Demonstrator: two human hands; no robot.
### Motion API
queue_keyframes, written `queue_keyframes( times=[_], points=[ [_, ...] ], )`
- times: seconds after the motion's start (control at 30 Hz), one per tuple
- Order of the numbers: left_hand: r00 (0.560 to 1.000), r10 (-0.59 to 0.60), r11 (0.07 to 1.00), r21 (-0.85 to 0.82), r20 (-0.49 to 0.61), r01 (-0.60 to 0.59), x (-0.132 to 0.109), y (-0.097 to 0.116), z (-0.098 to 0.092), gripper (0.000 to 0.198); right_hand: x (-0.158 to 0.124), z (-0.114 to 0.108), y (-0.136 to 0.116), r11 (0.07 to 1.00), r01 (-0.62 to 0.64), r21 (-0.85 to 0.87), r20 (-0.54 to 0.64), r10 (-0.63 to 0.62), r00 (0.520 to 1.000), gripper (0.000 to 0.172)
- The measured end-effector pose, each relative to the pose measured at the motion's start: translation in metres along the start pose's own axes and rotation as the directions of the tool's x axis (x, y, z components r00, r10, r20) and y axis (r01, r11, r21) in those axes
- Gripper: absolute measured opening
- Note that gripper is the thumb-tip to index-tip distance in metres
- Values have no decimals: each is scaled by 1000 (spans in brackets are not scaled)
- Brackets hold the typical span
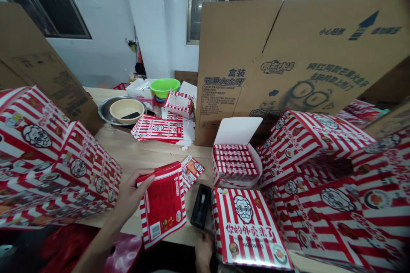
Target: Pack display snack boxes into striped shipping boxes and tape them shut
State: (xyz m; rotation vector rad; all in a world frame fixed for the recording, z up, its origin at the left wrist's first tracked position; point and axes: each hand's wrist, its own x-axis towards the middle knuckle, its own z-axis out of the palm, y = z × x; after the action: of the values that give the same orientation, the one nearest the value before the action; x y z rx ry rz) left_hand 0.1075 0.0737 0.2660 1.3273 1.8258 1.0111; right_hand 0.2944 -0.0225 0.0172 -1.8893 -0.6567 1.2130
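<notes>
My left hand (pixel 136 190) grips the upper left edge of a red packet (pixel 163 207) with a striped border and a barcode, tilted above the table's front edge. Behind it lies a small striped packet (pixel 193 169) with pictures of food on it. My right hand (pixel 204 245) is low in the middle, just in front of a black tape dispenser (pixel 201 206) and beside a closed striped box (pixel 251 226). Its fingers are too hidden to read. Beyond that, an open striped box (pixel 235 179) with its white lid raised holds a row of similar red packets.
Piled striped boxes stand left (pixel 86 166) and right (pixel 320 196). A large brown carton (pixel 243 34) rises behind. Farther back are flat striped sheets (pixel 156 129), a cream bowl (pixel 127 108) in a metal basin (pixel 104 111), and a green bowl (pixel 165 87).
</notes>
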Motion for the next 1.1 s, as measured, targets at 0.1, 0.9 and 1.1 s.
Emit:
queue_keyframes(
  times=[0.1,0.9,1.1],
  points=[
    [998,68,997,37,-6,-67,-2,4,1,33,-9,-4,-12,1000,3,16,138,-6,990,44],
    [521,779,460,247,349,-853,-32,43,13,28,-69,-17,-254,745,-115,657,474,-291,831,86],
    [623,728,604,162,286,-780,-42,36,8,25,-67,-12,-239,781,-72,621,531,-352,771,87]
  ],
)
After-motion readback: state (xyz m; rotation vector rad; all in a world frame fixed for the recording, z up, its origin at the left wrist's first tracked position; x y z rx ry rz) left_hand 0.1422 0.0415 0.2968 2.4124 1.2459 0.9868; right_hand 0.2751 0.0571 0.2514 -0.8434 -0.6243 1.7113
